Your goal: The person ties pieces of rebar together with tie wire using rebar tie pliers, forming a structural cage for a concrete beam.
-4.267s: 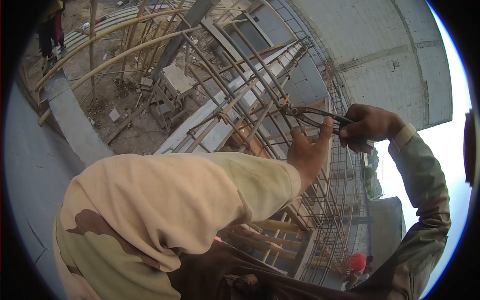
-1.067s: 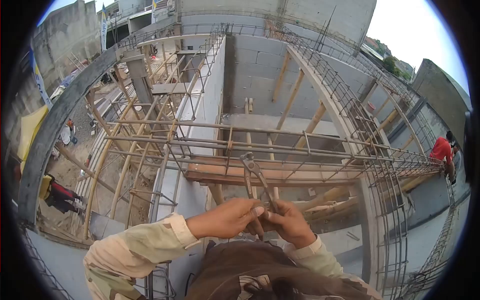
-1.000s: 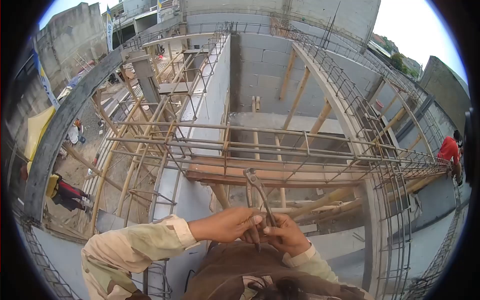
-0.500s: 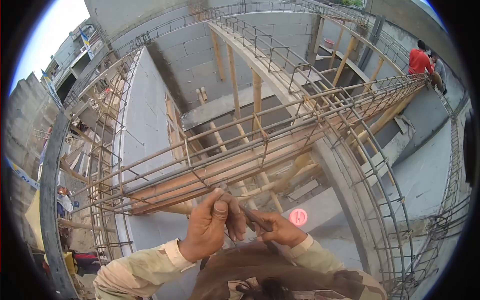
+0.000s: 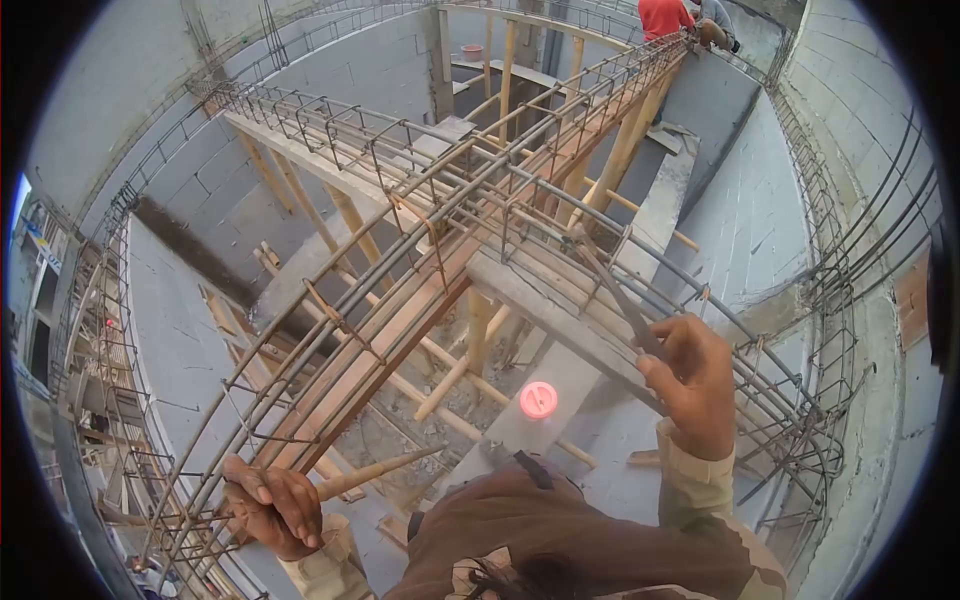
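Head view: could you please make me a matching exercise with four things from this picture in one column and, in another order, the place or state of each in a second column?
Things
1. left hand
2. right hand
3. pink disc
4. person in red

Places or states
A. holds the pincers, raised toward the bars
B. at the top edge of the picture, at the far end of the beam
C. low at the left, closed on the rebar
D. lies on a grey ledge below the cage

Pairs: 1-C, 2-A, 3-D, 4-B
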{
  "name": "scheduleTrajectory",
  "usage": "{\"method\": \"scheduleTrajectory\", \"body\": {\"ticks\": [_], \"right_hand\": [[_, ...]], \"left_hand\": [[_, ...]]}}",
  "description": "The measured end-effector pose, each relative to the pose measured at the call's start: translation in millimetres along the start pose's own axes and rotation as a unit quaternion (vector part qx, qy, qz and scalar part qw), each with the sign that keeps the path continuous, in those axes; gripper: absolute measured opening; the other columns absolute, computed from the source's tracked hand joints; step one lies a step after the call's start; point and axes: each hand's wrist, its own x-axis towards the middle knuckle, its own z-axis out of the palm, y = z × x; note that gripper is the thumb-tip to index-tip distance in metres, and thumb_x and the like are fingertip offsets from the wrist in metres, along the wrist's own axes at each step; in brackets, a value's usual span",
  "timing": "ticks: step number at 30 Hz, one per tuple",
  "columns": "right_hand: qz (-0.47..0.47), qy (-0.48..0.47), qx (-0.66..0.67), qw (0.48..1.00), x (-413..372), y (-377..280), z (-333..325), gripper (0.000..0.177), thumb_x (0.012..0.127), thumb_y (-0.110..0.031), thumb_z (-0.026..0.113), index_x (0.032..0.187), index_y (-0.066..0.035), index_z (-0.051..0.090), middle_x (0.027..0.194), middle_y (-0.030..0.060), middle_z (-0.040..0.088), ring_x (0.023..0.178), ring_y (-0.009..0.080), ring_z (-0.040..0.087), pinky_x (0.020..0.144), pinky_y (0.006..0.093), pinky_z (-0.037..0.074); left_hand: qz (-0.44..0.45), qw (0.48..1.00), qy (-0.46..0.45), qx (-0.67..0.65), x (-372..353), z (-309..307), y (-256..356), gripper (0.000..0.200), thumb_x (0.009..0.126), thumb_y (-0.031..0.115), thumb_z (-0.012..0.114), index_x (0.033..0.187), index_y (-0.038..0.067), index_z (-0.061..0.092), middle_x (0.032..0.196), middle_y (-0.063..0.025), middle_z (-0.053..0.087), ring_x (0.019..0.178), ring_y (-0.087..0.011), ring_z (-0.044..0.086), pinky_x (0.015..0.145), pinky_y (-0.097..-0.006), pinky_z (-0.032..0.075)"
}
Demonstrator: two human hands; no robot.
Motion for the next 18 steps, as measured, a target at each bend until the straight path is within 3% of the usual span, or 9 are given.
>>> {"method": "scheduleTrajectory", "body": {"ticks": [1,2,4,5,7,11,15,18], "right_hand": [[0.003,0.079,-0.106,0.991,3,-9,-2,0.028,0.081,0.001,0.078,0.104,0.005,0.064,0.107,0.0163,0.069,0.078,0.0189,0.065,0.069,0.0334,0.051],[0.003,0.078,-0.105,0.991,9,-10,-1,0.028,0.081,0.001,0.078,0.104,0.005,0.064,0.107,0.0163,0.069,0.078,0.0189,0.065,0.069,0.0334,0.051],[-0.081,0.219,-0.350,0.907,19,-9,5,0.027,0.082,0.000,0.075,0.107,0.005,0.065,0.117,0.0218,0.068,0.091,0.0347,0.071,0.079,0.0436,0.055],[-0.082,0.220,-0.349,0.907,22,0,6,0.027,0.082,0.000,0.075,0.107,0.005,0.065,0.117,0.0218,0.068,0.091,0.0347,0.071,0.079,0.0436,0.055],[-0.086,0.187,-0.486,0.849,28,20,7,0.032,0.083,-0.004,0.073,0.112,0.005,0.066,0.127,0.0262,0.065,0.102,0.0448,0.068,0.088,0.0510,0.055],[-0.028,0.099,-0.578,0.810,27,14,17,0.043,0.084,-0.013,0.076,0.119,0.007,0.063,0.136,0.0298,0.061,0.101,0.0452,0.069,0.086,0.0508,0.057],[-0.005,0.037,-0.569,0.821,26,3,6,0.048,0.083,-0.018,0.079,0.120,0.008,0.063,0.136,0.0320,0.060,0.101,0.0451,0.070,0.086,0.0513,0.057],[-0.063,0.040,-0.558,0.826,21,0,5,0.052,0.082,-0.020,0.081,0.123,0.007,0.062,0.134,0.0331,0.061,0.097,0.0447,0.071,0.083,0.0515,0.058]], "left_hand": [[-0.025,0.999,0.018,-0.013,-12,-10,-13,0.032,0.113,0.025,0.038,0.097,-0.001,0.046,0.055,-0.0106,0.056,0.027,-0.0130,0.042,0.024,-0.0226,0.035],[-0.041,0.998,0.038,-0.004,-27,-20,-26,0.033,0.113,0.027,0.041,0.098,-0.002,0.046,0.056,-0.0119,0.056,0.028,-0.0133,0.043,0.025,-0.0237,0.036],[-0.056,0.997,0.056,0.008,-42,-28,-43,0.033,0.112,0.028,0.043,0.098,-0.003,0.046,0.058,-0.0132,0.057,0.029,-0.0137,0.043,0.026,-0.0247,0.037],[-0.082,0.994,0.078,-0.012,-46,-26,-50,0.036,0.111,0.029,0.045,0.097,-0.003,0.047,0.059,-0.0135,0.057,0.030,-0.0142,0.043,0.028,-0.0256,0.036],[-0.109,0.988,0.100,-0.036,-48,-21,-55,0.038,0.110,0.031,0.047,0.095,-0.004,0.047,0.060,-0.0139,0.057,0.031,-0.0146,0.042,0.029,-0.0264,0.036],[-0.150,0.988,0.033,0.008,-44,-23,-50,0.044,0.109,0.034,0.049,0.091,-0.006,0.052,0.061,-0.0123,0.054,0.031,-0.0151,0.040,0.030,-0.0267,0.033],[-0.155,0.984,0.081,0.032,-61,-37,-47,0.044,0.108,0.035,0.052,0.093,-0.007,0.052,0.063,-0.0136,0.057,0.031,-0.0149,0.040,0.030,-0.0273,0.034],[-0.154,0.983,0.102,0.022,-67,-41,-42,0.046,0.107,0.036,0.054,0.093,-0.008,0.053,0.065,-0.0148,0.060,0.031,-0.0154,0.042,0.030,-0.0278,0.034]]}}
